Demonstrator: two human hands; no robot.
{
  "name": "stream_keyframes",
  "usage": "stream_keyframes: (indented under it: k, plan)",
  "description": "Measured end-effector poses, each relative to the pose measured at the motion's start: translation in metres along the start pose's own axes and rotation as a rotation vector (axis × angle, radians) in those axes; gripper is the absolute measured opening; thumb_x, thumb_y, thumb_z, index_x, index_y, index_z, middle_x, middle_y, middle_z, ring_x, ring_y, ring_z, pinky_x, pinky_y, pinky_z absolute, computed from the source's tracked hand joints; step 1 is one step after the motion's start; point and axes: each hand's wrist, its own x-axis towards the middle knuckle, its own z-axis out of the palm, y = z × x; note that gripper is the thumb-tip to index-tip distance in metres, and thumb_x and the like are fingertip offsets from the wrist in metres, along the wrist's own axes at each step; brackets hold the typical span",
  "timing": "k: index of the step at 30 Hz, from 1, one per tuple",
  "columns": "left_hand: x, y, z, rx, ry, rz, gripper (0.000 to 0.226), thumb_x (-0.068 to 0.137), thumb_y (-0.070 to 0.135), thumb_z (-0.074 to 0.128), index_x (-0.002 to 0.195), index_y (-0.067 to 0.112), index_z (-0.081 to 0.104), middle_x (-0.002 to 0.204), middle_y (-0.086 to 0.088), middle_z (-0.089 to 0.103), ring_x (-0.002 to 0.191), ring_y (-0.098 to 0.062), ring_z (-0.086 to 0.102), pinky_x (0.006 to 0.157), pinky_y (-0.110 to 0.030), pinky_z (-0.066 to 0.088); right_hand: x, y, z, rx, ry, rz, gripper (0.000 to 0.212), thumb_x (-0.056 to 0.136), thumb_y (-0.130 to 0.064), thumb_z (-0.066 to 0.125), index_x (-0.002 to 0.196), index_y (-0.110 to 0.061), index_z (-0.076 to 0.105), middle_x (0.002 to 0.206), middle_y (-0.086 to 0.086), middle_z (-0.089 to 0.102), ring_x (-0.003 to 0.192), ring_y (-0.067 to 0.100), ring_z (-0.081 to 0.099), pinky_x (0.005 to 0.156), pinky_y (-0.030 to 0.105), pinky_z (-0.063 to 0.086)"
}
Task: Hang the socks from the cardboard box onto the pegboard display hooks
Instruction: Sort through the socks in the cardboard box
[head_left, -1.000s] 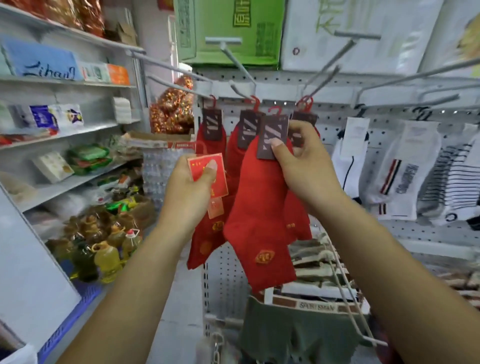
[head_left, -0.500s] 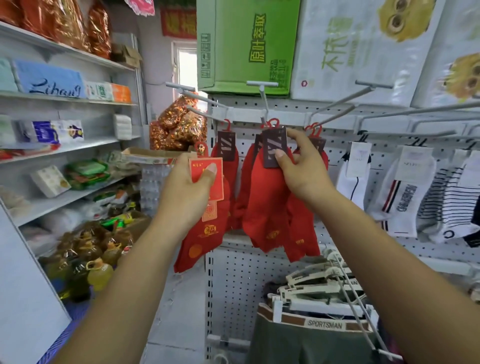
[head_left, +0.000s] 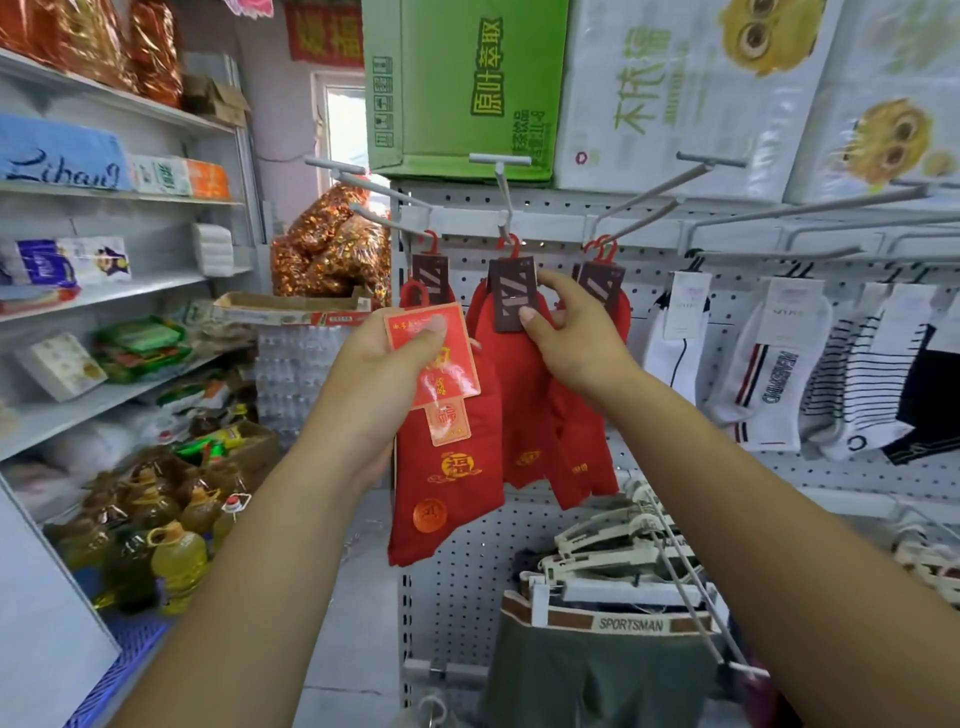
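Observation:
My left hand (head_left: 382, 379) grips a pair of red socks (head_left: 447, 467) by its red card label, held in front of the pegboard (head_left: 457, 561). My right hand (head_left: 576, 332) pinches the dark card tag of another red sock pair (head_left: 511, 395), whose red hanger loops over the middle hook (head_left: 503, 200). More red socks hang from the hooks to the left (head_left: 428, 270) and to the right (head_left: 602, 280). The cardboard box is not in sight.
White and striped socks (head_left: 779, 374) hang to the right on the pegboard. Long empty hooks (head_left: 670, 187) stick out toward me at head height. Underwear on hangers (head_left: 613, 623) sits below. Shelves (head_left: 104, 291) with goods and oil bottles (head_left: 176, 561) stand on the left.
The right hand has lifted its red socks onto the middle hook; the hanger now loops over the wire. The left hand stays put with its pair. The view has tilted upward.

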Motion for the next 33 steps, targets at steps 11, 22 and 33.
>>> stream_keyframes:
  k: [11,22,33]
  plan:
    - [0.003,-0.020,0.060,-0.215,-0.138,-0.200,0.039,0.105,0.034,0.052,0.132,0.006,0.060,0.125,-0.022,0.069,0.111,-0.032,0.070,0.098,-0.050,0.056,-0.099,-0.007,-0.059,0.173,0.091,0.105,0.026,0.095,-0.051,0.062,0.104,-0.028,0.070,0.096,-0.005,0.077,0.093,0.010,0.073,0.090,0.042,0.060]
    - [-0.031,-0.033,0.229,-0.279,-0.520,-0.283,0.034,0.105,0.024,0.050,0.127,-0.001,0.059,0.119,-0.030,0.069,0.110,-0.041,0.068,0.102,-0.058,0.051,-0.162,0.037,-0.182,0.168,0.260,0.168,0.030,0.095,-0.019,0.069,0.123,-0.015,0.061,0.100,0.006,0.079,0.088,0.021,0.076,0.077,0.038,0.063]
    - [-0.075,-0.050,0.416,0.252,-0.546,0.275,0.017,0.099,0.030,0.062,0.114,0.022,0.063,0.112,0.013,0.067,0.103,0.006,0.061,0.080,-0.006,0.044,-0.217,0.124,-0.368,0.108,0.641,0.282,0.020,0.100,-0.019,0.063,0.120,-0.023,0.061,0.096,0.005,0.078,0.078,0.013,0.075,0.062,0.026,0.056]
